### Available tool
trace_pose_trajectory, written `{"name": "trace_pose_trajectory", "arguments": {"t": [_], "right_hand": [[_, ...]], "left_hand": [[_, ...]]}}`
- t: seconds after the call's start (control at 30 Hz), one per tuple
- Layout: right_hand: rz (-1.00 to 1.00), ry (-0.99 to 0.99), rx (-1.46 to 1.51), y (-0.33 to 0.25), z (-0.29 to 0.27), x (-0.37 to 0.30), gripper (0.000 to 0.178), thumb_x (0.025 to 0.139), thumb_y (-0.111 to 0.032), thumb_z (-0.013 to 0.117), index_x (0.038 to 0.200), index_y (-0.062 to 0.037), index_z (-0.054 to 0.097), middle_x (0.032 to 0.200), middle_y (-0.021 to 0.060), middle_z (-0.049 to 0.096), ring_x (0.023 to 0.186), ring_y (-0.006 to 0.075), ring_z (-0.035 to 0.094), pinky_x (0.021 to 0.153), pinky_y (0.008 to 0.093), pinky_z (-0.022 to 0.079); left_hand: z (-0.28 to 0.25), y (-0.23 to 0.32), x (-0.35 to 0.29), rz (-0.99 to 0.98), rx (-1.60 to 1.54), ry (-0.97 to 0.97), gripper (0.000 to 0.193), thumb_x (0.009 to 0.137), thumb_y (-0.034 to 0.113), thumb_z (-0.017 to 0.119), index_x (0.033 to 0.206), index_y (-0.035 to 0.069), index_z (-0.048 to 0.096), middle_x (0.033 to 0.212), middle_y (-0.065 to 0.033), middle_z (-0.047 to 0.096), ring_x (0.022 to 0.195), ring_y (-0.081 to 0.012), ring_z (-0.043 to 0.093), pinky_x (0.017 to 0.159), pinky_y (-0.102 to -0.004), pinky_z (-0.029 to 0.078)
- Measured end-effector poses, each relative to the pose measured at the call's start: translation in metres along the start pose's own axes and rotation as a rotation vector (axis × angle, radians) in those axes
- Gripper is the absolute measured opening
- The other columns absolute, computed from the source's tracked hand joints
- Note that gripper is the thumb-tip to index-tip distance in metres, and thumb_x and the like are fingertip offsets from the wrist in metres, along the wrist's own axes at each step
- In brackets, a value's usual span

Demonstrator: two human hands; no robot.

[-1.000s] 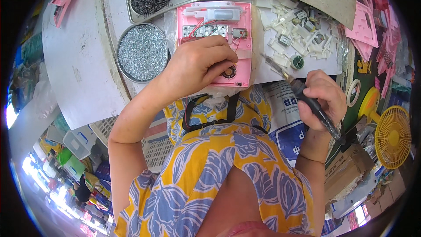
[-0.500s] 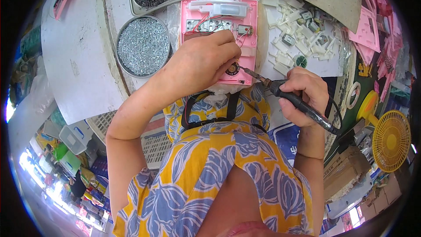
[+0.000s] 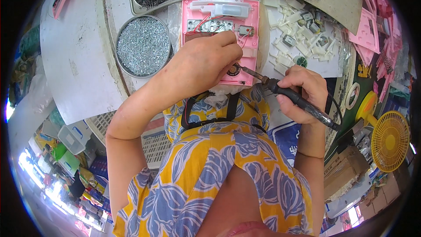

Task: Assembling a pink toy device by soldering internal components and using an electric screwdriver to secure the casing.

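Right hand (image 3: 306, 91) closed round iron (image 3: 299, 99), pink case (image 3: 252, 42) under left hand (image 3: 210, 57), speaker (image 3: 234, 71) beside its bent fingers, left opening and hold hidden.

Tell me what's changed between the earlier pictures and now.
The right hand has moved left, bringing the tip of the soldering iron from beside the pink casing to the round part in it. Nothing was visibly let go or newly gripped. The left hand stays by the round part.
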State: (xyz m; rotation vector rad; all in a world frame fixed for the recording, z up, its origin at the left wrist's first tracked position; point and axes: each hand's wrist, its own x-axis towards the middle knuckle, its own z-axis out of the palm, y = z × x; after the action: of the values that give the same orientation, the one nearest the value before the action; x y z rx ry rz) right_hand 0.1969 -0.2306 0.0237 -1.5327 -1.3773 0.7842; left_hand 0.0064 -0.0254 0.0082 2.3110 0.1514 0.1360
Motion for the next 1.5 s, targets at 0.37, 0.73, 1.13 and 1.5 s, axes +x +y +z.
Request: {"name": "trace_pose_trajectory", "arguments": {"t": [0.37, 0.73, 1.13, 1.5], "right_hand": [[-0.13, 0.154, 0.081, 0.003, -0.012, -0.007, 0.025, 0.068, -0.008, 0.077, 0.089, -0.0011, 0.065, 0.065, 0.0043, 0.053, 0.053, 0.0142, 0.044, 0.05, 0.0274, 0.032], [-0.139, 0.065, 0.08, 0.002, -0.011, -0.005, 0.025, 0.066, -0.009, 0.077, 0.087, -0.0029, 0.066, 0.062, 0.004, 0.05, 0.052, 0.017, 0.046, 0.049, 0.0293, 0.034], [-0.06, -0.022, -0.002, -0.001, -0.007, 0.0, 0.026, 0.068, -0.015, 0.075, 0.088, -0.0028, 0.065, 0.063, 0.0025, 0.045, 0.054, 0.0176, 0.043, 0.054, 0.0306, 0.035], [-0.106, -0.046, -0.059, -0.006, -0.008, 0.009, 0.025, 0.069, -0.012, 0.077, 0.088, -0.0026, 0.065, 0.063, 0.0033, 0.05, 0.052, 0.0172, 0.046, 0.05, 0.0305, 0.033]], "left_hand": [[-0.002, -0.001, 0.0, 0.014, -0.005, 0.013, 0.016, 0.082, 0.002, 0.072, 0.098, 0.006, 0.068, 0.093, -0.0089, 0.062, 0.08, -0.0316, 0.066, 0.067, -0.0397, 0.053], [-0.002, -0.002, -0.001, 0.128, 0.106, -0.021, 0.022, 0.075, 0.004, 0.074, 0.097, 0.009, 0.071, 0.092, -0.0056, 0.063, 0.077, -0.0269, 0.066, 0.064, -0.0376, 0.054], [-0.001, 0.001, 0.0, 0.156, 0.278, -0.068, 0.025, 0.072, 0.005, 0.073, 0.096, 0.01, 0.071, 0.093, -0.0037, 0.062, 0.084, -0.0242, 0.067, 0.067, -0.0361, 0.055], [0.002, 0.0, -0.001, 0.146, 0.272, -0.064, 0.024, 0.072, 0.007, 0.073, 0.095, 0.01, 0.07, 0.092, -0.0033, 0.062, 0.084, -0.0238, 0.067, 0.067, -0.036, 0.055]]}}
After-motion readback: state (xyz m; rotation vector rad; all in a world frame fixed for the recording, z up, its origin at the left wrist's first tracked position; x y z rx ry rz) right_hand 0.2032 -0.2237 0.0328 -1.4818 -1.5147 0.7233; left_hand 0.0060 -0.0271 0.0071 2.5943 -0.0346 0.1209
